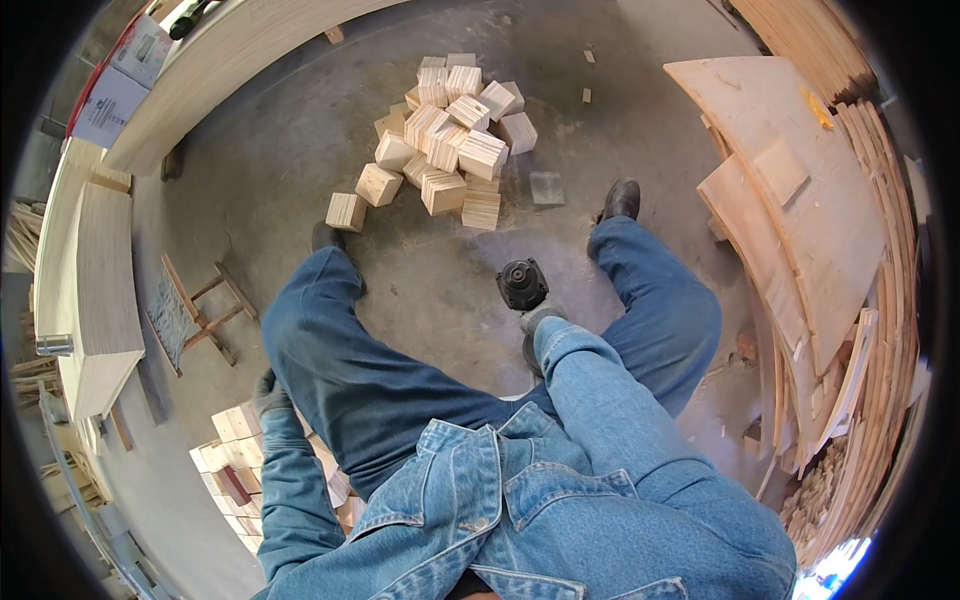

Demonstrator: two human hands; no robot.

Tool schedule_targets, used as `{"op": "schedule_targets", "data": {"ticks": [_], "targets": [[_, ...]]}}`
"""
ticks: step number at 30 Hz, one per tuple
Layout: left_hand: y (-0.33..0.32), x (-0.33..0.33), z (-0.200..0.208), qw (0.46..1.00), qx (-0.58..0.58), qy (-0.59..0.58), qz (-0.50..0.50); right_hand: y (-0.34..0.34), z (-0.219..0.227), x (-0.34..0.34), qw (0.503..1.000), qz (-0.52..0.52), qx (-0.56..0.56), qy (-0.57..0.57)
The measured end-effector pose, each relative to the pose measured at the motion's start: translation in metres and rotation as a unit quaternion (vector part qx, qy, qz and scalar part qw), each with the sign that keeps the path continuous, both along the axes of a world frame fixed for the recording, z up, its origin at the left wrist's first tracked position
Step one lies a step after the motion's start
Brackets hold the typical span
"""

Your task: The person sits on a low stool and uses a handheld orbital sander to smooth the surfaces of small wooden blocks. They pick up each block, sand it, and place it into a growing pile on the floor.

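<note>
From my end: right hand (544,317), grey glove, fingers wrapped round the grip of a black tool (522,284); closed on it, no gap I can see, though the fingertips are hidden under the hand. Tool sits between the two knees, round head facing up at me, over the concrete floor (430,290); can't tell if its lower end touches down. Left hand (271,394), dark glove, is down by the outside of the left knee, just beside the stacked wooden blocks (232,455). Can't tell how far its fingers are open or whether they hold anything. Loose pile of wooden blocks (450,125) lies ahead of the feet, tool well apart from it. Small stool (203,312) off to the left, plywood sheets (800,200) stacked right.
</note>
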State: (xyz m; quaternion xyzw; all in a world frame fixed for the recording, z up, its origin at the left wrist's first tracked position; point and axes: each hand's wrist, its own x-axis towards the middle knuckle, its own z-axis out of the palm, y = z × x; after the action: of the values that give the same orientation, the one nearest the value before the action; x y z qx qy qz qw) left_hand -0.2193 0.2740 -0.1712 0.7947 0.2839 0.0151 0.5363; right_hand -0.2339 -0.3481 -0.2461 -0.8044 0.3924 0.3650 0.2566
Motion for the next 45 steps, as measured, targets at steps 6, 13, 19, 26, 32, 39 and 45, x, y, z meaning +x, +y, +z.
{"op": "schedule_targets", "data": {"ticks": [6,13,19,26,32,39,45], "targets": [[-0.059,0.08,0.114,0.976,0.048,-0.206,-0.046,-0.002,0.014,0.005,1.0,-0.023,0.012,0.01],[-0.207,0.134,0.197,0.942,0.006,-0.267,-0.202,0.001,0.005,0.013,0.999,-0.014,0.014,0.048],[-0.3,0.179,0.143,0.935,-0.054,-0.163,-0.31,-0.014,-0.047,-0.001,0.997,-0.075,0.031,0.011],[-0.337,0.213,0.038,0.952,-0.003,0.021,-0.306,0.002,0.022,0.026,0.998,-0.06,-0.007,0.025],[-0.384,0.245,-0.046,0.956,-0.016,0.119,-0.269,-0.009,-0.019,0.008,0.982,-0.183,0.048,0.022],[-0.417,0.259,-0.091,0.892,0.276,-0.001,-0.359,-0.009,0.007,0.021,0.979,-0.182,0.082,0.033],[-0.45,0.287,-0.091,0.837,0.348,-0.002,-0.422,-0.014,-0.09,-0.034,0.91,-0.367,0.16,-0.109]]}}
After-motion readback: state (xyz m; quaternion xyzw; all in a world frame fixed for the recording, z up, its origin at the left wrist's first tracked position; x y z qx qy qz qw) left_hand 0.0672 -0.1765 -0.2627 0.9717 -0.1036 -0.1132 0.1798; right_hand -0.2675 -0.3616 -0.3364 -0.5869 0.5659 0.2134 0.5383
